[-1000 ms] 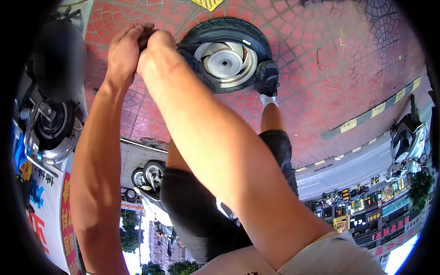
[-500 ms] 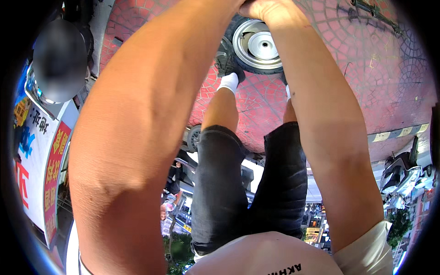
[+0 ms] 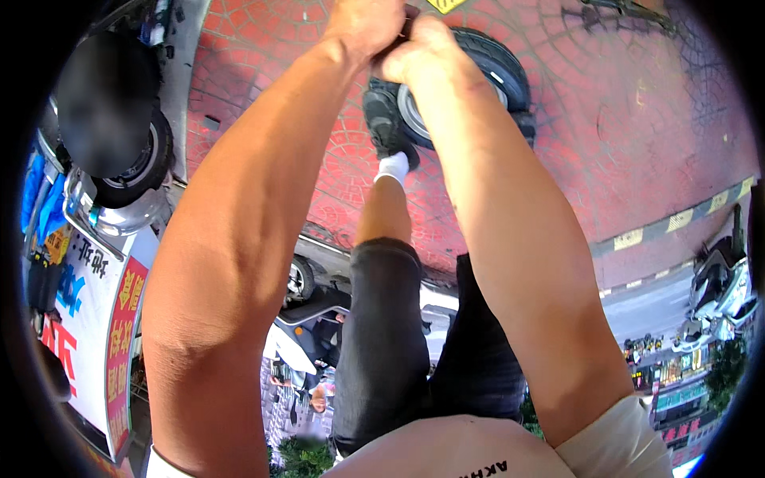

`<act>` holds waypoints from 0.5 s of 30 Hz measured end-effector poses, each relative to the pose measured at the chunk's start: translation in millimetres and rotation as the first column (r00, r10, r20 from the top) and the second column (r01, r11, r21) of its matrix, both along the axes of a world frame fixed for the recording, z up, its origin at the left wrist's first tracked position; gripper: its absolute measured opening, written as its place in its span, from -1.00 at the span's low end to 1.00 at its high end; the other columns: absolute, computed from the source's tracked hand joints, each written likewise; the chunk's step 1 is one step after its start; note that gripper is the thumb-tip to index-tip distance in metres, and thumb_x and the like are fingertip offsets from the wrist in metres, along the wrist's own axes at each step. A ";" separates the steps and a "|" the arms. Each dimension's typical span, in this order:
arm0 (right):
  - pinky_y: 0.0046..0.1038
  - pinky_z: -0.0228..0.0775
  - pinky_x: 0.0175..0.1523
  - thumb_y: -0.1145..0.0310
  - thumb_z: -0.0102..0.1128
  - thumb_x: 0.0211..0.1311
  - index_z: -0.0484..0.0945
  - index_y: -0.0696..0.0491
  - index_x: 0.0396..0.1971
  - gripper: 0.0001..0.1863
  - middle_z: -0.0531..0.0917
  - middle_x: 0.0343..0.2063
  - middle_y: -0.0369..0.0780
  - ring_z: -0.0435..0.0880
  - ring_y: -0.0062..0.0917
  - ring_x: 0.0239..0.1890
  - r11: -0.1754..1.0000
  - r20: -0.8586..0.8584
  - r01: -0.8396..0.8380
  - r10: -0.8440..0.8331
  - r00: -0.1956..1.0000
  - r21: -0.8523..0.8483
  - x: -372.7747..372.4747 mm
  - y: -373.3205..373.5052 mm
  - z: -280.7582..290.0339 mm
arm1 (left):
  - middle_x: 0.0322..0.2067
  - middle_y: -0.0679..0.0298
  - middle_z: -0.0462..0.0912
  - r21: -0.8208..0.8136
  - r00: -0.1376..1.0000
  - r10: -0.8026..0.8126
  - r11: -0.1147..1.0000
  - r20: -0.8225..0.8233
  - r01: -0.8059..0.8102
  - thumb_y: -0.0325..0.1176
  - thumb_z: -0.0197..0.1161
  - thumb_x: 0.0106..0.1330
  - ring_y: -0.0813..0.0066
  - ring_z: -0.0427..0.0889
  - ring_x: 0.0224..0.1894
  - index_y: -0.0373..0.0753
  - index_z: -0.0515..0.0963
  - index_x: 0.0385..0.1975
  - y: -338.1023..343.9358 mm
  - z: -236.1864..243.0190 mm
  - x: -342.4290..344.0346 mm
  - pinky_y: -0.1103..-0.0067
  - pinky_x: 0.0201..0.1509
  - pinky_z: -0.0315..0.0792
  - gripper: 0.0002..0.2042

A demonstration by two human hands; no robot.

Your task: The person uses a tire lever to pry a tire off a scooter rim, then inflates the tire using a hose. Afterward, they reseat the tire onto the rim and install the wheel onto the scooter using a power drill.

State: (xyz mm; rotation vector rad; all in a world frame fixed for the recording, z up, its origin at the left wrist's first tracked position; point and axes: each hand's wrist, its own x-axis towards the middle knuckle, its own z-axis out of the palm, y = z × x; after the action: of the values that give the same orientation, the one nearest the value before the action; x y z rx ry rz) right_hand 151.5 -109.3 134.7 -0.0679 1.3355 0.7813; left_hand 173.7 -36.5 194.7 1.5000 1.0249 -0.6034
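Note:
A black-tyred wheel [image 3: 506, 68] lies flat on the paving between my feet, part of its silver rim showing beside my right forearm. Above its left side, my left hand [image 3: 366, 28] and my right hand [image 3: 414, 56] are close together, fingers curled in. Something dark shows in the narrow gap between them; its kind cannot be made out. Most of the fingers are hidden behind the backs of the hands and the upper picture edge. My left black shoe [image 3: 386, 119] rests against the wheel's left side, and my right shoe [image 3: 522, 126] shows at its right.
Red patterned paving [image 3: 590, 159] surrounds the wheel. On the left stand a parked scooter with a dark wheel [image 3: 143, 163] and a white-and-red signboard [image 3: 111, 319]. A yellow card [image 3: 445, 5] lies at the top edge, near a dark metal part [image 3: 629, 12]. A striped kerb [image 3: 629, 239] runs at right.
My hands, still together, have shifted left across the wheel and lower in the picture. More of the tyre's right side shows, and a yellow card has come into view. The head view has shifted.

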 end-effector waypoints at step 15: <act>-0.27 0.59 0.07 0.16 -0.10 0.56 0.63 -0.07 -0.15 -0.71 0.73 -0.12 -0.24 0.68 -0.41 -0.09 0.991 0.024 -0.126 0.125 0.992 0.048 -32.5 3.9 11.2 | -0.16 0.12 0.76 0.034 0.989 0.097 0.994 0.107 -0.102 -0.31 0.01 0.52 0.39 0.69 -0.10 -0.43 0.65 -0.04 -5.7 10.0 -53.4 0.48 0.10 0.52 -0.66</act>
State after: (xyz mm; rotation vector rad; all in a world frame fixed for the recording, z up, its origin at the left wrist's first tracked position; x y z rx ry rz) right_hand 119.0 -105.4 145.9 -0.1209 1.3006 0.9172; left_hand 120.3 -42.2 204.7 1.4899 1.0285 -0.4310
